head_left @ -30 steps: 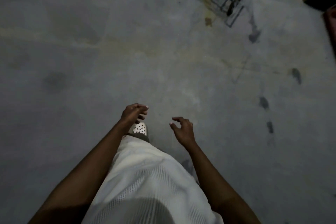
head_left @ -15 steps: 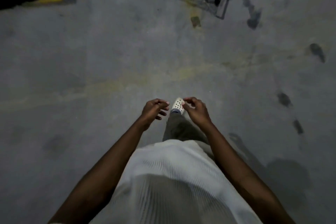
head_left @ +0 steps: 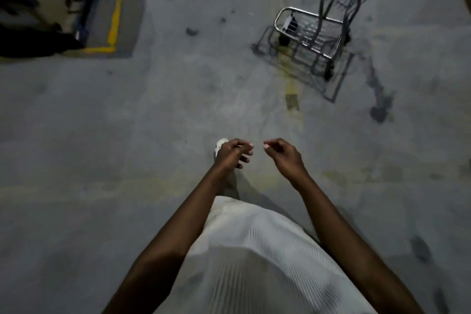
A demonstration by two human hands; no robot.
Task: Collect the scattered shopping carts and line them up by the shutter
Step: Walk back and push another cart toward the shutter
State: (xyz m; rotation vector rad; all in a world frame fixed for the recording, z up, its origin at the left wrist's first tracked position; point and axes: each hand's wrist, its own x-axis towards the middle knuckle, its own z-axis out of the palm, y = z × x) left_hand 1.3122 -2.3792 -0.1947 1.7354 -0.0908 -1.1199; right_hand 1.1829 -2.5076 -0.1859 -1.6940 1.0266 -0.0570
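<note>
- Both hands are free. The left hand (head_left: 233, 153) hangs with its fingers loosely curled and the thumb tip against the forefinger, with nothing in it. The right hand (head_left: 283, 155) is curled just as loosely and is also bare.
- The two hands hover side by side at waist height over the grey concrete floor (head_left: 107, 140), with a small gap between them.
- The silver wire shopping cart (head_left: 326, 18) stands on the floor at about one o'clock from the hands, well apart from both. No hand touches it.
- The right hand is the nearer one to the cart.
- The cart's long axis seems to run across the person's path, roughly from ten o'clock to four o'clock. The rounded chrome end of its lower tray points towards ten. The basket is cut off at the top edge and the handle is out of view, so I cannot tell which end to seize.
- My judgement is that a few more steps and a reach up towards one o'clock are needed before either hand can take hold.
- Half a second ago only the cart's lower part showed, at twelve o'clock on the top edge. Now it looms larger and more of the basket is in view.
- The hands were then almost touching over a white perforated shoe (head_left: 219, 145). They have since parted, and the shoe now peeks out behind the left hand.
- The yellow painted floor line (head_left: 116, 13) at ten o'clock now shows far more of its length.
</note>
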